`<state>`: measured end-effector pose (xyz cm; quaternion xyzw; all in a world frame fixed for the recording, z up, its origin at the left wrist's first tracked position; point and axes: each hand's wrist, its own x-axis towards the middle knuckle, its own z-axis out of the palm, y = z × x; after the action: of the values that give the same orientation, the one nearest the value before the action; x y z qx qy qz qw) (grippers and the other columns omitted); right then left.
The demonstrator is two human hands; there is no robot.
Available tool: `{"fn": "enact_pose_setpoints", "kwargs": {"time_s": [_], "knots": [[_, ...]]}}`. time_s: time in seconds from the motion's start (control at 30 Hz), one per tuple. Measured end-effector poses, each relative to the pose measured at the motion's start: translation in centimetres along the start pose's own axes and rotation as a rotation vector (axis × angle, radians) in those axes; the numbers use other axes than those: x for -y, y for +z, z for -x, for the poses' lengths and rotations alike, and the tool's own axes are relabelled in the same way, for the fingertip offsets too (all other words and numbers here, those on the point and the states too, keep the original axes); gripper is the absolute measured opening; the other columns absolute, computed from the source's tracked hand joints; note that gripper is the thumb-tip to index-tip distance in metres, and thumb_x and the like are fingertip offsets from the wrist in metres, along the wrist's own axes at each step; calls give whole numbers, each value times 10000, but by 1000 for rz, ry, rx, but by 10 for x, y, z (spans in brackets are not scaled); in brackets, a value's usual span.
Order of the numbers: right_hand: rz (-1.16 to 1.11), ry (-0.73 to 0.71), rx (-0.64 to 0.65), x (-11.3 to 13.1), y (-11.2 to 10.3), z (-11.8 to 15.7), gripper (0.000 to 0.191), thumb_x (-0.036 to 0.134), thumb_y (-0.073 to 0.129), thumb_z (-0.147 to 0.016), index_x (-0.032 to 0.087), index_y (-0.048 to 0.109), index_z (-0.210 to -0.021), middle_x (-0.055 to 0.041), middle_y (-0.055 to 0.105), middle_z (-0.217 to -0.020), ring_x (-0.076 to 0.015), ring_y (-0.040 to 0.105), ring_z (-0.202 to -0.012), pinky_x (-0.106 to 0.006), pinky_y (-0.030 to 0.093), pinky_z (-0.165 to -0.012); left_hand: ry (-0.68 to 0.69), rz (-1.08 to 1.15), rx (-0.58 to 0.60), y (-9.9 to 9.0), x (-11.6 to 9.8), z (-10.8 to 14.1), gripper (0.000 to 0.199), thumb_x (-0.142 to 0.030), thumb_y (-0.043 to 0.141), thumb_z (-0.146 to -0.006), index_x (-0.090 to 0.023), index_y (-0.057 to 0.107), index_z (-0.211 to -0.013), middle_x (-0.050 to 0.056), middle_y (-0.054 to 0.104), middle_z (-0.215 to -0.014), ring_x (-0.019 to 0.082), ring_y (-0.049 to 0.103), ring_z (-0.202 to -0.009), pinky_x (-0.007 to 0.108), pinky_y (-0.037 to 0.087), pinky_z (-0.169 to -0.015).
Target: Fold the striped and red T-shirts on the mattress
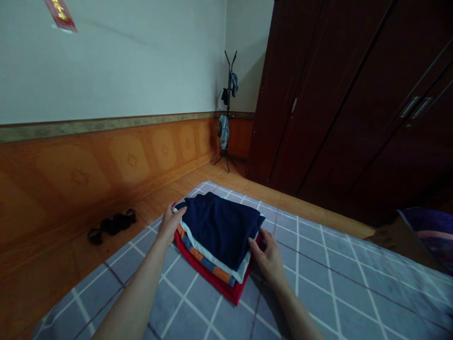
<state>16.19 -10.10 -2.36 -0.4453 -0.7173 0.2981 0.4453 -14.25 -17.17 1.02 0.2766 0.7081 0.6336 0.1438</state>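
A folded navy garment (221, 224) lies on top of a stack of folded clothes on the bed. Beneath it show a pale blue-white garment (212, 258), an orange-and-blue checked one (207, 263) and a red one (229, 293) at the bottom. At the navy garment's left corner, my left hand (171, 223) is closed, thumb on top and fingers at the edge. My right hand (268, 255) pinches its right edge, with the thumb above and the other fingers partly hidden behind the stack.
The stack rests on a grey bedsheet (314, 264) with white grid lines. Dark shoes (112, 224) lie on the tiled floor at left. A coat rack (228, 101) stands in the corner beside a dark wardrobe (336, 94). A cardboard box (406, 238) sits at the right.
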Motion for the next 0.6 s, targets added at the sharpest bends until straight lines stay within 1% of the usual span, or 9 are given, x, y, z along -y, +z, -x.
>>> {"fn": "enact_pose_setpoints", "kwargs": {"time_s": [0.07,0.13,0.2,0.23,0.27,0.33,0.4,0.5,0.6], "knots": [[2,-16,23,-1,3,3,484,428,570,-790,147,582,-1183,-125,611,-1119,-280,551,-1061,-442,416,-942,88,-77,-32,1,-13,4,550,-268,668,-729,-186,507,-1248,102,562,-1282,260,471,-1241,394,326,-1063],[-8,-19,21,-1,2,5,479,419,568,-791,142,581,-1182,-129,603,-1133,-279,547,-1063,-439,417,-943,258,-216,-8,7,-29,12,451,-270,638,-760,-206,552,-1199,79,565,-1273,248,465,-1241,368,307,-1075],[-16,-19,17,-1,1,5,476,415,561,-795,136,583,-1179,-134,598,-1138,-279,545,-1064,-440,416,-945,432,-398,86,21,-44,19,323,-299,563,-828,-210,595,-1137,62,611,-1203,226,523,-1171,341,347,-1043],[-21,-19,12,-2,0,5,472,412,559,-794,134,585,-1175,-136,597,-1139,-280,543,-1066,-443,415,-947,486,-478,144,30,-50,20,294,-305,534,-851,-210,605,-1120,55,627,-1177,213,544,-1140,325,363,-1026],[-29,-20,12,-2,-1,5,468,409,558,-794,137,586,-1173,-136,597,-1139,-280,542,-1067,-445,416,-946,509,-536,195,40,-54,19,280,-299,523,-861,-212,612,-1111,49,636,-1167,203,553,-1126,307,367,-1017],[-56,-24,17,-3,-1,5,446,394,552,-799,149,590,-1169,-131,601,-1138,-274,548,-1061,-442,422,-941,505,-627,260,59,-58,10,280,-281,538,-852,-200,621,-1107,62,634,-1180,209,546,-1138,301,358,-1017],[-85,-29,23,-4,-2,5,420,379,546,-802,161,599,-1157,-125,610,-1128,-267,561,-1043,-436,433,-930,455,-693,267,71,-55,-7,298,-273,563,-830,-170,629,-1102,112,632,-1179,253,543,-1142,341,360,-1003],[-102,-25,18,-4,-3,5,401,370,551,-795,168,616,-1135,-125,619,-1120,-273,567,-1035,-443,438,-926,342,-788,277,77,-48,-37,338,-325,605,-798,-125,640,-1068,184,650,-1119,315,574,-1092,385,406,-921],[-106,-23,13,-4,-4,6,397,383,544,-808,169,617,-1135,-124,617,-1131,-277,560,-1058,-443,427,-945,249,-846,314,75,-40,-56,323,-364,666,-743,-136,668,-971,180,680,-1047,323,607,-1038,356,440,-841]]}}
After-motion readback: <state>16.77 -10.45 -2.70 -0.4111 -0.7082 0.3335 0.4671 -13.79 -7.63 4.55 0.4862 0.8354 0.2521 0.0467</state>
